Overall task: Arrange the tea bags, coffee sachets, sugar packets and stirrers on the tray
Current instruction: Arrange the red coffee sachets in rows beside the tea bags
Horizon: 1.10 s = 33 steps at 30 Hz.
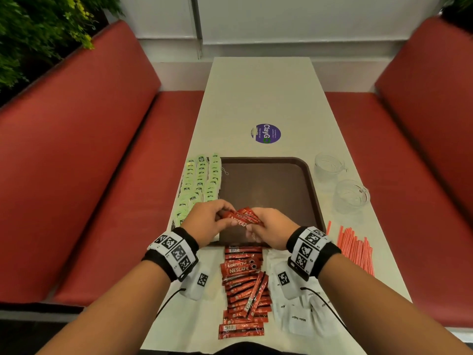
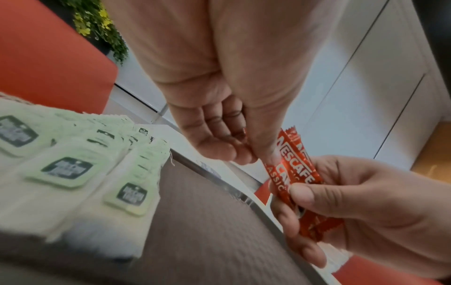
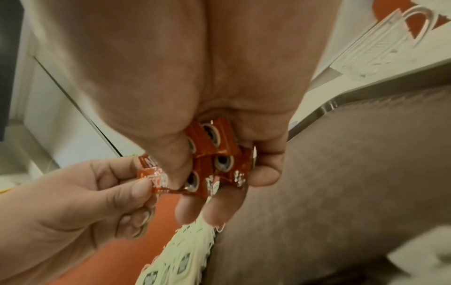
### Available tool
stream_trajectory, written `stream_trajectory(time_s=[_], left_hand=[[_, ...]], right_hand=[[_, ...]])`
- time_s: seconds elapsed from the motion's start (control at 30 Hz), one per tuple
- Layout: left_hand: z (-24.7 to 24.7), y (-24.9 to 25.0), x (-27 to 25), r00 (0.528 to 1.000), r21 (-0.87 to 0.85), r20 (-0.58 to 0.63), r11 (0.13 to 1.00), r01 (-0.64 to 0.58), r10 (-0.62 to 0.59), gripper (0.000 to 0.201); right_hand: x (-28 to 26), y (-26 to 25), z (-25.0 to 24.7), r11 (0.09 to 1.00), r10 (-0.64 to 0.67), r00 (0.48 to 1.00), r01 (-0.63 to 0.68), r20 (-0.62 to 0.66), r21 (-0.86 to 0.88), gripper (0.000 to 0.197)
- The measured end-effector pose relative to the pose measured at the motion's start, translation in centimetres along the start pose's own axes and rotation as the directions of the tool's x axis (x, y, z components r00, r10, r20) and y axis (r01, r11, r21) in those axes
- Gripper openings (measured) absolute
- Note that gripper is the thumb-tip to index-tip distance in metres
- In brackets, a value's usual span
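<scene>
- I see the tabletop (image 1: 258,98): long, pale, matte, between two red padded benches (image 1: 76,162).
- Tray (image 1: 271,185): dark brown, rounded corners, fine-grained surface, raised rim; nothing lying on it.
- Tea bags (image 1: 202,183): pale green paper envelopes with dark labels, in overlapping rows along the tray's left edge.
- Coffee sachets on tabletop (image 1: 244,290): glossy red foil sticks, crimped ends, stacked just below the tray's near edge.
- Sugar packets (image 1: 299,311): white paper, loose pile right of the coffee.
- Stirrers (image 1: 355,247): thin red sticks, bunched right of the tray.
- Two clear glass cups (image 1: 340,183) at the tray's right side.
- Held bundle of sachets (image 1: 243,216): above the tray's near-left part, spanning both hands.
- Right hand (image 1: 271,228): grip closed round the bundle's lower ends, fingers curled under, thumb on top.
- Left hand (image 1: 208,221): thumb and forefinger pinching the upper end of one sachet in the bundle; other fingers curled.
</scene>
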<state>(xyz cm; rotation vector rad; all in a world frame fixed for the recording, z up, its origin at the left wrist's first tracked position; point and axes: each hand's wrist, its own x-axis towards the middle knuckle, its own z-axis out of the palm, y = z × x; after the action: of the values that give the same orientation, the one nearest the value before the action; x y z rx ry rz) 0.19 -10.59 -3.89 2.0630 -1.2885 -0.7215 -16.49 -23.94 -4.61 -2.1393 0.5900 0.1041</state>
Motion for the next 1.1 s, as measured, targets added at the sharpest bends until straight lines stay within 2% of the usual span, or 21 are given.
stream_trajectory(time_s=[0.1, 0.2, 0.3, 0.4, 0.5, 0.67, 0.77, 0.87, 0.97, 1.1], left_hand=[[-0.6, 0.3, 0.9, 1.000, 0.045, -0.021, 0.999, 0.021, -0.020, 0.009], [-1.1, 0.6, 1.8, 0.999, 0.097, 0.030, 0.995, 0.038, -0.041, 0.005], [-1.3, 1.1, 2.9, 0.999, 0.105, 0.029, 0.994, 0.028, -0.031, 0.007], [-1.7, 1.8, 4.2, 1.000, 0.130, 0.015, 0.992, 0.005, -0.007, 0.009], [-2.3, 2.3, 5.4, 0.998, 0.250, 0.051, 0.967, -0.046, 0.034, 0.003], [-2.6, 3.1, 6.7, 0.981, 0.365, 0.183, 0.923, -0.124, 0.060, 0.014], [-2.6, 3.1, 7.1, 0.976, 0.351, 0.200, 0.923, -0.157, 0.090, 0.019], [-2.8, 2.6, 7.6, 0.982, 0.260, 0.135, 0.951, -0.165, 0.134, 0.016], [-3.3, 1.9, 8.8, 0.976, 0.252, 0.106, 0.945, -0.210, 0.188, 0.022], [-4.3, 0.7, 11.7, 0.982, 0.323, 0.153, 0.933, -0.157, 0.112, 0.033]], right_hand=[[0.4, 0.0, -0.7, 1.000, -0.014, 0.996, 0.013, -0.085, -0.011, 0.008], [0.9, 0.1, -1.2, 1.000, -0.021, 0.980, 0.021, -0.200, -0.002, 0.011], [1.5, 0.2, -1.5, 1.000, -0.005, 0.973, 0.004, -0.229, -0.001, 0.006], [2.1, 0.4, -2.0, 0.998, 0.012, 0.977, 0.003, -0.213, 0.069, 0.005], [2.4, 0.3, -2.6, 0.987, 0.001, 0.985, 0.027, -0.174, 0.161, 0.024], [3.4, 0.7, -3.2, 0.992, 0.003, 0.991, 0.013, -0.131, 0.123, 0.009], [4.1, 1.0, -3.3, 0.992, 0.028, 0.994, -0.015, -0.107, 0.127, 0.010], [4.4, 1.2, -3.5, 0.969, 0.095, 0.991, -0.071, -0.092, 0.237, 0.017], [4.8, 1.8, -4.0, 0.970, 0.120, 0.988, -0.096, -0.096, 0.222, 0.022], [5.2, 3.2, -4.7, 0.986, 0.123, 0.982, -0.105, -0.142, 0.132, 0.019]])
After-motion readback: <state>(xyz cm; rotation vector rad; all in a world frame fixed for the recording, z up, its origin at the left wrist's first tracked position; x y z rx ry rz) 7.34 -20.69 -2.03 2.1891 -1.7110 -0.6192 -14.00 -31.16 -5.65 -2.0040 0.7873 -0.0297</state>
